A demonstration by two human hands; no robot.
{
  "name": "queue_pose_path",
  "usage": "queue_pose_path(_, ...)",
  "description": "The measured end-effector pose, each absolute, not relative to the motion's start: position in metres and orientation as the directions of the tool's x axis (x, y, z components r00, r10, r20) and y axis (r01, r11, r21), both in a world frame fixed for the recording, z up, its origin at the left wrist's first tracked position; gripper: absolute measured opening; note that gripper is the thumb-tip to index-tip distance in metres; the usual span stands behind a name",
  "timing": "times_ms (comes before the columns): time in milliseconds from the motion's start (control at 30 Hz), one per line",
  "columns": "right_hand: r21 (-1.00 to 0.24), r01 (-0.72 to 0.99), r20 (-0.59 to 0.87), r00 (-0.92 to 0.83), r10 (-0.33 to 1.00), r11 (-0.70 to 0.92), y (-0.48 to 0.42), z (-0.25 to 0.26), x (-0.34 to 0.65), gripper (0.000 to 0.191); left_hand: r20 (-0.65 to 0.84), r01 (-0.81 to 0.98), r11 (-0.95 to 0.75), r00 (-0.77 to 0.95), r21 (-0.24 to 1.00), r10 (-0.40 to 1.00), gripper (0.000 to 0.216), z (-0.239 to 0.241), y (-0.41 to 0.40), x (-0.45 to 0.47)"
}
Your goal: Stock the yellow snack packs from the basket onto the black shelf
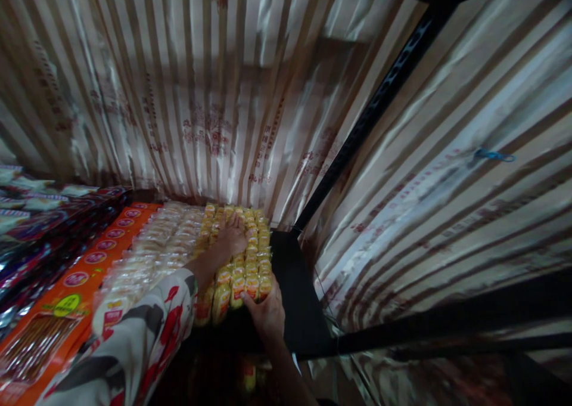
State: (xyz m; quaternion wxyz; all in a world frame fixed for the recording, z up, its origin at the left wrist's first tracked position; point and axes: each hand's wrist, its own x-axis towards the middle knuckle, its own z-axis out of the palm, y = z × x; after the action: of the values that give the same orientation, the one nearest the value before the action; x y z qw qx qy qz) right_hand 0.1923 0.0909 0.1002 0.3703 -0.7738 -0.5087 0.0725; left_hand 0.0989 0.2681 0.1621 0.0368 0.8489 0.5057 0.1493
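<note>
Head view: your left hand (pixel 232 236) lies flat, fingers spread, on the far part of the yellow packets (pixel 251 262) rowed on the black shelf (pixel 292 293). Your right hand (pixel 268 313) touches their near end; whether it grips one cannot be told. Pale packets (pixel 152 245) lie just left.

Two hands were in view: a left hand (pixel 232 236) and a right hand (pixel 268 313). Yellow packets (pixel 252 269) ran about five rows across, too many to count. There was one orange box (pixel 84 269), one batch of clear packs (pixel 152 245) and one black post (pixel 357 132).
</note>
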Motion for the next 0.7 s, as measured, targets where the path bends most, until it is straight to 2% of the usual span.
queue_pose_path(200, -0.642, 0.737, 0.25, 0.46, 0.852, -0.21, 0.091, 0.097, 0.194, 0.082, 0.251, 0.846, -0.478, 0.422, 0.234, 0.871, 0.051, 0.156, 0.273, 0.104)
queue_pose_path(467, -0.644, 0.736, 0.255, 0.464, 0.848, -0.208, 0.092, 0.093, 0.195, 0.083, 0.271, 0.832, -0.516, 0.459, 0.202, 0.846, 0.046, 0.163, 0.301, 0.103)
queue_pose_path(700, -0.628, 0.755, 0.292, 0.453, 0.843, -0.188, 0.092, 0.089, 0.197, 0.078, 0.231, 0.825, -0.537, 0.496, 0.176, 0.837, 0.044, 0.153, 0.322, 0.11)
